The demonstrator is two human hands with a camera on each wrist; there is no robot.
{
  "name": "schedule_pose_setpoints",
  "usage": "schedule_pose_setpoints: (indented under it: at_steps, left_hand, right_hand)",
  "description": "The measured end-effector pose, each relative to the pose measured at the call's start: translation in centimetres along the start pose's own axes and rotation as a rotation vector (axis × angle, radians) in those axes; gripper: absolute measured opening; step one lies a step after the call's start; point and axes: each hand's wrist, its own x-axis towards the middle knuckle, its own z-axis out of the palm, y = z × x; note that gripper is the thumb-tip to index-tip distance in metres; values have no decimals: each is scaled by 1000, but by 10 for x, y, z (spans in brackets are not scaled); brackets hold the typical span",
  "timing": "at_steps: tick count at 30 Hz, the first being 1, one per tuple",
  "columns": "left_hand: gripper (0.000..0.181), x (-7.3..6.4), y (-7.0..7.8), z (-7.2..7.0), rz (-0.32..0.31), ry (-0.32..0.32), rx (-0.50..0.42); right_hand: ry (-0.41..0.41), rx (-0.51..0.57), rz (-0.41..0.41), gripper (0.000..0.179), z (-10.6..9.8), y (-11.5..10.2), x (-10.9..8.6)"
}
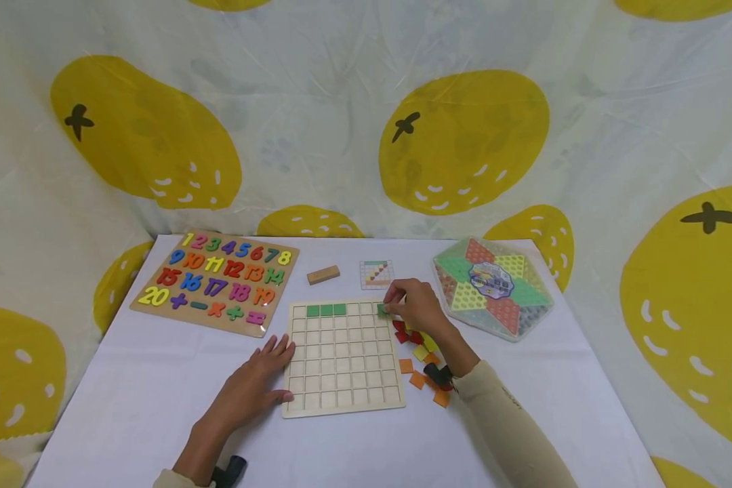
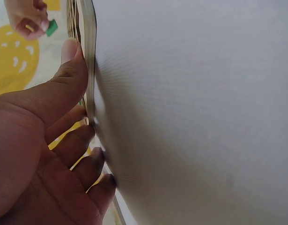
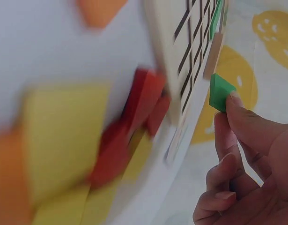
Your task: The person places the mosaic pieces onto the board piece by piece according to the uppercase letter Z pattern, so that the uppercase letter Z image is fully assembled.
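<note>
My right hand pinches a green square tile between thumb and fingertips, over the top right corner of the wooden grid board. Three green tiles lie side by side in the board's top row; its other visible cells are bare wood. At the board's left edge rests my left hand, fingers spread and thumb touching the rim, as the left wrist view also shows. Red tiles, yellow tiles and orange tiles lie loose beside the board, partly hidden under my right wrist.
Behind the board lie a small wooden block and a printed pattern card. A colourful number puzzle board is at the back left. To the right sits a hexagonal game board with coloured triangles. A patterned cloth hangs behind the white table.
</note>
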Motion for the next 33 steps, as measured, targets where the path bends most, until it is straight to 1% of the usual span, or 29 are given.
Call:
schedule_pose_setpoints:
  at_steps: [3,9,16,20,24,28,33]
  left_hand:
    - [98,0,0,1,3,1,2]
    - [99,2,0,3,5,4,5]
    - [99,2,1,4,-6,0,0]
    - [98,2,2,3,-6,0,2]
    - [98,1,2,1,-9,-2,-8]
    - [98,1,1,0,-10,-4,-5]
    - [98,1,1,0,-11,-2,-6]
  right_hand:
    - [0,13,9,13,12,-11,6]
    - [0,-11,-3,14,31,-26,21]
    - [-25,-118,39,14,47,-34,33]
    - [-34,-170,59,14,52,-39,36]
    - [-55,-204,48,12,54,-42,37]
    - [-69,-187,26,12,52,-44,36]
    - [-75,-123,3,19,46,-39,29]
